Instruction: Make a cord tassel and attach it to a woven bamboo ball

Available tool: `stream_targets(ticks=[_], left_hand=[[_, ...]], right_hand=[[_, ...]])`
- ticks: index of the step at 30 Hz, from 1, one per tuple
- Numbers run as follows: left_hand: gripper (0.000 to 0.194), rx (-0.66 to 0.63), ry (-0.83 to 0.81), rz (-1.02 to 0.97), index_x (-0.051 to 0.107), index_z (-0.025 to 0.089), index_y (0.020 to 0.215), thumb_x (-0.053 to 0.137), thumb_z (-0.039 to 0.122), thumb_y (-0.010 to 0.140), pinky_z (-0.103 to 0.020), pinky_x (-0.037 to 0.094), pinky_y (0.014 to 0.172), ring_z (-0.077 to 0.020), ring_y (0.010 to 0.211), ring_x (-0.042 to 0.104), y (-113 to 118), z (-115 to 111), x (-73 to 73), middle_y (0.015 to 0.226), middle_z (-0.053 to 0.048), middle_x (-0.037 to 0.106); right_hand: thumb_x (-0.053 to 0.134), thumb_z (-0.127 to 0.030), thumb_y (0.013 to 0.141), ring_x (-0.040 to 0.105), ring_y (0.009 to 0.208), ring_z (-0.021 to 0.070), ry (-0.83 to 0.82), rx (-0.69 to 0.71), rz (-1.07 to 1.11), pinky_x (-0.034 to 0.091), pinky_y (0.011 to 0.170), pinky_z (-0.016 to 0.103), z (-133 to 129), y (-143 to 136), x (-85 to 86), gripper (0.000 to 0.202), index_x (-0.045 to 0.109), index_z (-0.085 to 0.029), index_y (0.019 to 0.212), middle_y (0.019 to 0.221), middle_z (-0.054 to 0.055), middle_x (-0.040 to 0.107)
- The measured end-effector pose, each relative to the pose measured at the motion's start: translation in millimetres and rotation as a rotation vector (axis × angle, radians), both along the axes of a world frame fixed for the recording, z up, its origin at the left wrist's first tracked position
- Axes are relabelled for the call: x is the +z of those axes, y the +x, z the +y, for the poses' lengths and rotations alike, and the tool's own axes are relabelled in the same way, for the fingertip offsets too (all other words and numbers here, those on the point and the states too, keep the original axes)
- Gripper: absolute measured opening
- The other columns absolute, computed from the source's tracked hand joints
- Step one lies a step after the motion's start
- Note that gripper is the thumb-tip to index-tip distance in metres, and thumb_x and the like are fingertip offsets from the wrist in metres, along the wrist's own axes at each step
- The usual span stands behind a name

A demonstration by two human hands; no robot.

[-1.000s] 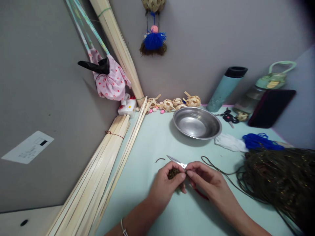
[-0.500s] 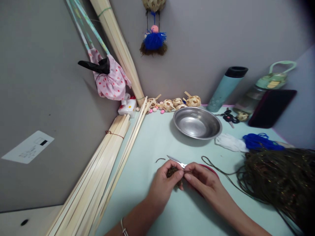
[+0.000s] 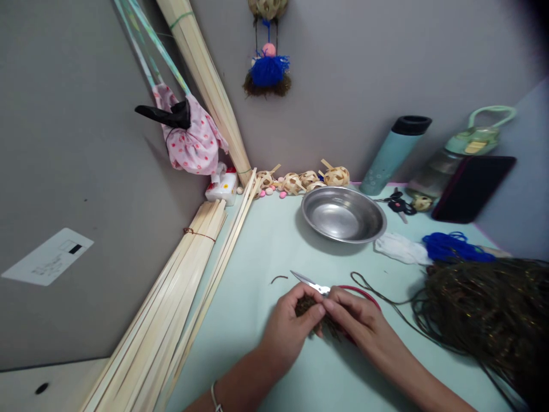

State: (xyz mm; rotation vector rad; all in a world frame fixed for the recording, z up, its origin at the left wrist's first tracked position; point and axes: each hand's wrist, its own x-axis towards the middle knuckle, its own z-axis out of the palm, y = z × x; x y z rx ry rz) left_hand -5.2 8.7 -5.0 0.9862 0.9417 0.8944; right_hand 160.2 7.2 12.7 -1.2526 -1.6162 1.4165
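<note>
- two hands are meeting over the table [image 3: 249, 337], fingertips coming together well in front of its back edge.
- the left hand [image 3: 283, 327] is gripping a small brown yarn bundle [image 3: 305, 306], its thumb and curled fingers wrapping around it.
- the right hand [image 3: 358, 320] is pinching at the bundle's right side, thumb and forefinger closing its grip; what exactly they are pinching is not showing clearly.
- the bundle is sitting between both grips, mostly inside the left one, so the left is being the nearer; its loose ends are running rightward and toward the near edge, while fingers are hiding part of its long axis.
- scissors [image 3: 309, 282] are lying just beyond the fingertips, blades pointing toward the back left corner, red handles reaching behind the right hand; whether that hand is touching them, i cannot tell.
- a brown yarn heap [image 3: 484, 309] is spreading toward the right edge, well apart from both grips.
</note>
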Motion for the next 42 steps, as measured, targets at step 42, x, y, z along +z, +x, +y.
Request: stream_targets(ticks=[42], left_hand=[[0.026, 0.045, -0.111, -0.31, 0.055, 0.017, 0.085, 0.073, 0.035, 0.081, -0.025, 0.042, 0.066, -0.0073, 0.062, 0.053, -2.8, 1.3, 8.3, 0.093, -0.002, 0.063]], right_hand=[[0.061, -0.049, 0.091, 0.048, 0.064, 0.015, -0.168, -0.018, 0.217, 0.035, 0.059, 0.028, 1.5, -5.8, -9.1, 0.032, 0.055, -0.02, 0.079, 0.072, 0.002, 0.062]])
